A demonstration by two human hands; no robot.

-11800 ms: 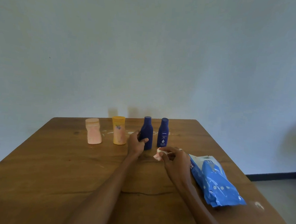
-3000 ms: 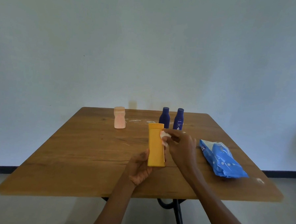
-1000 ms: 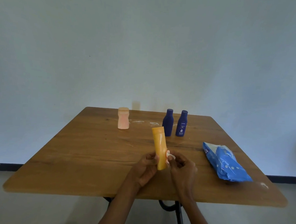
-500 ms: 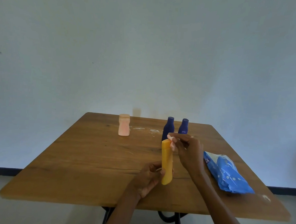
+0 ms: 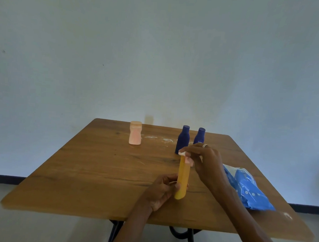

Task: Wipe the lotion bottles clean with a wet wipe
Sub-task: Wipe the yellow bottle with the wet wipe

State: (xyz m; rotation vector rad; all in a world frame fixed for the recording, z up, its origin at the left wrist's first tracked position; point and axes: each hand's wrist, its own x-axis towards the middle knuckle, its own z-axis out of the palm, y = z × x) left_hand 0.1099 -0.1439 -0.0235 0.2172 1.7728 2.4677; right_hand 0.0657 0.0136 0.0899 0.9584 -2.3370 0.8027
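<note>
My left hand (image 5: 160, 190) grips the lower end of a yellow lotion bottle (image 5: 182, 179), held upright above the wooden table (image 5: 96, 173). My right hand (image 5: 203, 160) pinches a small white wet wipe (image 5: 183, 154) against the bottle's top end. A pink bottle (image 5: 135, 132) stands at the far left of the table. Two dark blue bottles (image 5: 182, 138) (image 5: 200, 136) stand side by side at the far middle, partly hidden behind my right hand.
A blue pack of wet wipes (image 5: 247, 188) lies on the table's right side, close to my right forearm. White smears (image 5: 159, 138) mark the wood between the pink and blue bottles. A pale wall rises behind the table.
The wipe in my right hand slid from the bottle's lower part up to its top end. The yellow bottle stays upright in my left hand.
</note>
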